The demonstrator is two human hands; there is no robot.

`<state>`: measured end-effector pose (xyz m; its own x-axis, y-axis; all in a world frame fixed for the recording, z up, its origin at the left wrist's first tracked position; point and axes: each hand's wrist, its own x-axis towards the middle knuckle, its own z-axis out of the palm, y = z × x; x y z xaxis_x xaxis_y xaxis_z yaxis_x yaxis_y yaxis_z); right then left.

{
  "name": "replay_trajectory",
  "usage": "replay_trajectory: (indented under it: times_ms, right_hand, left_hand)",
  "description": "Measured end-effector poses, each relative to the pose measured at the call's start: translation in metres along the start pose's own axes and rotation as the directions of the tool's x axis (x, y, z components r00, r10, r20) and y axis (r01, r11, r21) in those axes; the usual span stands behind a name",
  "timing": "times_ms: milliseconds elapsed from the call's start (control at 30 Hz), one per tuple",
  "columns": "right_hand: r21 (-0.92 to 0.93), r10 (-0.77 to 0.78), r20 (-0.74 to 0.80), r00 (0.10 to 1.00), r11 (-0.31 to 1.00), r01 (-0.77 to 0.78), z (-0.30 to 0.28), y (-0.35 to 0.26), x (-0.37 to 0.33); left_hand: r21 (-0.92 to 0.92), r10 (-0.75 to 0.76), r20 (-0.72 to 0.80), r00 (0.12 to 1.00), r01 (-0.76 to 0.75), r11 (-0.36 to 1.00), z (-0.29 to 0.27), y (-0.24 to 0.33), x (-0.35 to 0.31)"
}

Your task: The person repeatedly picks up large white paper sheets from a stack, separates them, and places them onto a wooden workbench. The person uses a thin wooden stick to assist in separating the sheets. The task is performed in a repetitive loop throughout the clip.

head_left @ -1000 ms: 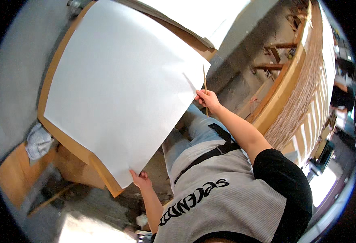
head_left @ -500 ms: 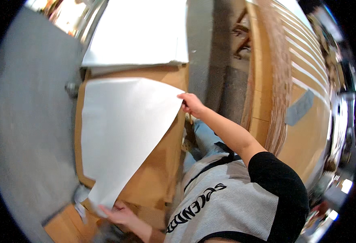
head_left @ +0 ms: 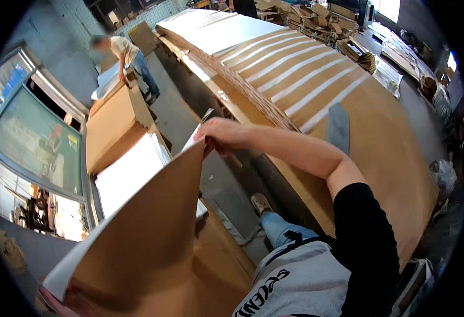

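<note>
the big paper [head_left: 147, 227] is left of the long table [head_left: 385, 158]. the right hand [head_left: 222, 133] pinches its corner nearest the table, and the left hand [head_left: 63, 305] holds its corner farthest away.

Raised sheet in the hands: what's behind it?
White sheets show partly beyond the upper edge of the raised sheet; it covers their near end and whatever else lies directly behind.

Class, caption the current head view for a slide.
Left hand and right hand hold a curved paper sheet, white and brown, near a white-striped brown surface.
</note>
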<state>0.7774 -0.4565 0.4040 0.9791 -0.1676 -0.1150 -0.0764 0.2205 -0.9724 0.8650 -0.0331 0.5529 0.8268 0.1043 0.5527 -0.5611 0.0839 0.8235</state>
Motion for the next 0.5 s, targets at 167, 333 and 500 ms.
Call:
replay_trajectory:
  times_ms: [167, 333, 500]
  right_hand:
    - [-0.001, -0.166, -0.080, 0.983, 0.986, 0.166, -0.095, -0.082, 0.043]
    - [-0.025, -0.131, -0.185, 0.974, 0.991, 0.129, -0.159, -0.129, 0.083]
    - [-0.001, -0.140, -0.240, 0.961, 0.990, 0.144, -0.206, -0.171, 0.140]
  left_hand:
    - [-0.078, 0.075, 0.108, 0.991, -0.067, 0.995, 0.126, -0.008, 0.059]
    - [-0.302, -0.046, 0.042, 0.998, 0.057, 0.952, 0.208, -0.044, 0.141]
    - [-0.388, 0.062, 0.174, 0.983, 0.011, 0.922, 0.296, -0.085, 0.227]
